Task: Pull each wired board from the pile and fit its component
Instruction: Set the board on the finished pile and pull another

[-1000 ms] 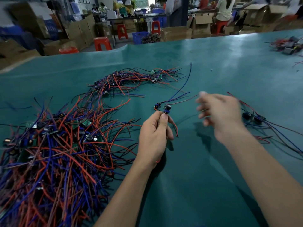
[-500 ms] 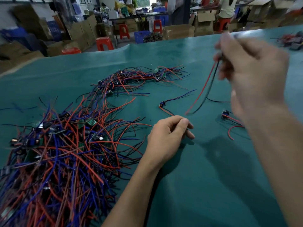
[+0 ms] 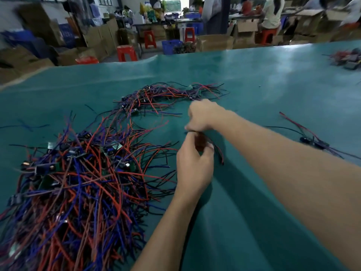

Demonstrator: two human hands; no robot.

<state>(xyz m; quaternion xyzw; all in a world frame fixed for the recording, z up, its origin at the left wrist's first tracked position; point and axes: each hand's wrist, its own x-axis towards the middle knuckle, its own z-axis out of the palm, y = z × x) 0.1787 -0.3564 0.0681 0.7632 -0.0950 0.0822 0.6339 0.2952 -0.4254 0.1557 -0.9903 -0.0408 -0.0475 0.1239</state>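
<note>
Fingers [image 3: 207, 151] of the left hand [image 3: 192, 169] are curling around a small wired board piece with thin red and black leads [image 3: 219, 153], while the right hand [image 3: 203, 114] is pinching its far end above the teal-covered table [image 3: 254, 192]. Being light and floppy, it is probably best gripped at the board; the tangled red-and-blue wire pile [image 3: 74, 184] is lying just left.

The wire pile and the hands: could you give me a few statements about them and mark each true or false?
1. The big pile of wires lies left of both hands. True.
2. The table cover is red. False: it is teal green.
3. The left hand and right hand are close together over the table. True.
4. The wires are all yellow. False: red, blue and black.
</note>
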